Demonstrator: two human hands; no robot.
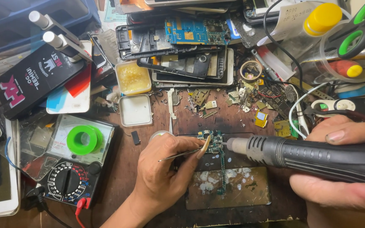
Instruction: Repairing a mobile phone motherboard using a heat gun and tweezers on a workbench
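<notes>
While left hand (165, 169) pinches thin metal tweezers (182, 154), right hand (339, 169) grips ribbed black hot-air wand (309, 156), narrow circuit board (218, 156), seemingly green.

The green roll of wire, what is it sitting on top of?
The green roll lies on the pale face of a multimeter, above its black dial. The roll covers part of the meter's face, so whatever is printed beneath it cannot be seen.

Left hand (165, 166) came up from bottom edge, fingers curled, thumb & forefinger pinched tight. Right hand (343, 164) entered from rt edge — wrapped in full grip, thumb on top.
</notes>
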